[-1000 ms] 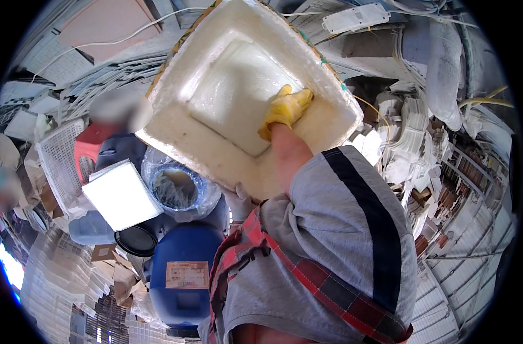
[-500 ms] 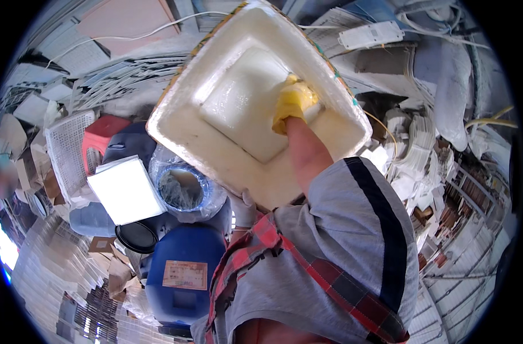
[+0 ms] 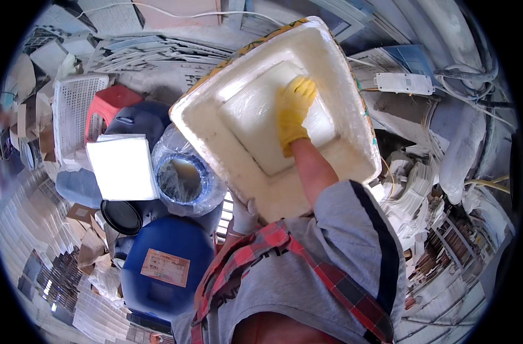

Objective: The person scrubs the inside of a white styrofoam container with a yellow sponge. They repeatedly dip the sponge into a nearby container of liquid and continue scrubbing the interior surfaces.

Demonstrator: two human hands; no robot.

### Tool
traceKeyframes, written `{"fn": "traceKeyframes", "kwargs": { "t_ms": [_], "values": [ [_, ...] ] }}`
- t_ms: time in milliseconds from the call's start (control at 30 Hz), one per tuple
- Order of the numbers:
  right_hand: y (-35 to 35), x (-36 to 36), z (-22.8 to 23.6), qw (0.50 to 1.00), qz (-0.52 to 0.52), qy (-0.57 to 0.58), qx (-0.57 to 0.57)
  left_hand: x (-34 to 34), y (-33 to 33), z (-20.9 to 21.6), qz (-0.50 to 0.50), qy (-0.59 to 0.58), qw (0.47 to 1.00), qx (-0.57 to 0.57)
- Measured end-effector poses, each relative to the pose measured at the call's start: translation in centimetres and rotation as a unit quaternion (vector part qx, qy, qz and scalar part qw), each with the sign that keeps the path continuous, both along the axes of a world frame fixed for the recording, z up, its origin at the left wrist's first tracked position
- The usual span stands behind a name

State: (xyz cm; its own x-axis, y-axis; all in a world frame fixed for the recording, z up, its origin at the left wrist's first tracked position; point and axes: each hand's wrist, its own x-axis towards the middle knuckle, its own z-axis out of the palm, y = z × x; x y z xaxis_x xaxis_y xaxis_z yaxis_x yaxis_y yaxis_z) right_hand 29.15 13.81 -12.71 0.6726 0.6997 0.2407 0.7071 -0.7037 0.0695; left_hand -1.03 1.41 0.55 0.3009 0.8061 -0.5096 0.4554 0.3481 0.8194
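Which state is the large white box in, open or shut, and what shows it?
Open: the white box is uncovered, its inside faces the camera, and the yellow-gloved right hand is inside it.

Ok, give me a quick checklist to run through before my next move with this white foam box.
1. Right hand in yellow glove out of the white, four-sided foam box: not ok, it's inside.
2. Left hand in pale glove at the box's near edge: ok.
3. Right palm empty: cannot tell, it's hidden.
4. Box inside dry: cannot tell, the bottom shines.
5. Box apart from the round, clear-plastic-wrapped container: cannot tell, they overlap in this view.
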Motion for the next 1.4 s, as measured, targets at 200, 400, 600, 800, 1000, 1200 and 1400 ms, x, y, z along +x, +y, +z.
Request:
{"fn": "traceKeyframes", "kwargs": {
  "t_ms": [200, 400, 600, 800, 1000, 1200, 1400],
  "values": [
    [-1.6, -1.2, 1.0, 0.996, 0.057, 0.062, -0.010, -0.2, -0.5, -1.0, 0.014, 0.013, 1.000, 0.001],
    [8.1, 0.1, -0.2, 0.983, 0.177, 0.054, -0.020, -0.5, -0.2, -1.3, -0.005, 0.022, 1.000, 0.020],
    [0.9, -10.4, -0.2, 0.875, 0.440, 0.202, 0.010, -0.1, 0.4, -0.1, -0.010, 0.025, 0.999, 0.020],
    [-2.6, -2.9, 2.0, 0.796, 0.502, 0.278, -0.192, -0.2, 0.6, -0.5, -0.006, -0.018, 0.999, 0.032],
    [9.5, 4.2, 1.2, 0.940, 0.189, 0.255, -0.125, -0.4, 0.6, -0.1, -0.023, 0.026, 0.999, -0.022],
    [11.4, -5.5, -1.8, 0.834, 0.391, 0.280, -0.270, 0.2, 0.6, 0.1, -0.015, 0.030, 0.999, 0.032],
    [10.7, -8.6, -7.2, 0.723, 0.354, 0.593, -0.010, -0.1, 1.3, 0.7, -0.033, 0.022, 0.999, -0.038]
  ]
}}
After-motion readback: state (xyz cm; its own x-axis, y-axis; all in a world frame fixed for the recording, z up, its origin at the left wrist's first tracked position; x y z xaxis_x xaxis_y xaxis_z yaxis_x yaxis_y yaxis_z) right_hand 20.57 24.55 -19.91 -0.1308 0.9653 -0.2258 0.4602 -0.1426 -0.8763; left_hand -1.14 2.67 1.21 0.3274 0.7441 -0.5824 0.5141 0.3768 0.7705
